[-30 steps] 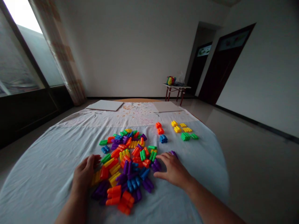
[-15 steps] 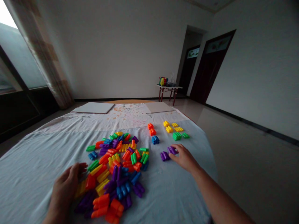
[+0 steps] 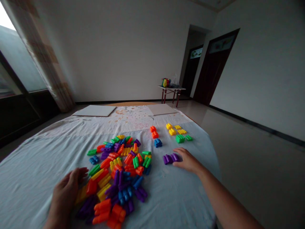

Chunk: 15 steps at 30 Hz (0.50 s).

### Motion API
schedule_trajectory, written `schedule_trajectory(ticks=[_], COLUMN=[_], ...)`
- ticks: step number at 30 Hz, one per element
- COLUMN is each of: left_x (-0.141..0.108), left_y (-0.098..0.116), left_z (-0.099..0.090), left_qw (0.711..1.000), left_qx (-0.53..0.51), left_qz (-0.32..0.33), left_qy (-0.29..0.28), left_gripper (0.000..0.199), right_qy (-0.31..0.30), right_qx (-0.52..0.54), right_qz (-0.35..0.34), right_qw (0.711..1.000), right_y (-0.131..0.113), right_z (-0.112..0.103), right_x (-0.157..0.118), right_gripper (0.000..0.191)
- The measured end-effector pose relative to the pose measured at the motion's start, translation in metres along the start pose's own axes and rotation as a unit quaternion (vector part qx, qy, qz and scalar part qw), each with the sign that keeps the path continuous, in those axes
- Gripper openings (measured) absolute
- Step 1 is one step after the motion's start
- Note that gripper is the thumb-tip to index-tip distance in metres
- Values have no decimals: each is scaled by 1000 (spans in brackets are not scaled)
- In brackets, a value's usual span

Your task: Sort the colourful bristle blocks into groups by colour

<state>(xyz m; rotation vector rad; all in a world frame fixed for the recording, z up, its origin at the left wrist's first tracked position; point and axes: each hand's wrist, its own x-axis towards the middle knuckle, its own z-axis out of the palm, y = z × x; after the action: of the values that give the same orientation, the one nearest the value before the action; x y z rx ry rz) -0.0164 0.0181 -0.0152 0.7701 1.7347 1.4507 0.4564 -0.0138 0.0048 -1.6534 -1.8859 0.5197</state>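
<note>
Two purple blocks lie side by side on the cloth, touching or nearly so. Around their right end is my right hand, thumb and fingers apart; whether it still touches the block is unclear. My left hand rests with fingers loosely spread at the left edge of a large heap of mixed blocks in red-orange, yellow, green, blue and purple. Beyond the purple pair sit a blue block, orange blocks, several yellow blocks and green blocks.
A pale cloth covers the table. Two flat boards, a white one and a beige one, lie at its far side. Farther off, a small table holds a colourful bag.
The right-hand purple block has moved down and left against the other one, with my right hand following slightly and its fingers opening wider. My left hand has barely moved.
</note>
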Motion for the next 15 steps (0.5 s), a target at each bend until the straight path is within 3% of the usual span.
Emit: schedule_trajectory(ticks=[7, 15], left_x=[5, 1], left_y=[-3, -2], left_z=[1, -1], left_qw=[1000, 1000], left_qx=[-18, -16], left_qz=[-14, 10], left_qy=[-4, -2], left_gripper=[33, 38], right_qy=[-63, -45], right_qx=[8, 40], right_qz=[-46, -48], right_qw=[997, 997], right_y=[-7, -2], right_z=[9, 13], right_x=[14, 17], right_gripper=[42, 54])
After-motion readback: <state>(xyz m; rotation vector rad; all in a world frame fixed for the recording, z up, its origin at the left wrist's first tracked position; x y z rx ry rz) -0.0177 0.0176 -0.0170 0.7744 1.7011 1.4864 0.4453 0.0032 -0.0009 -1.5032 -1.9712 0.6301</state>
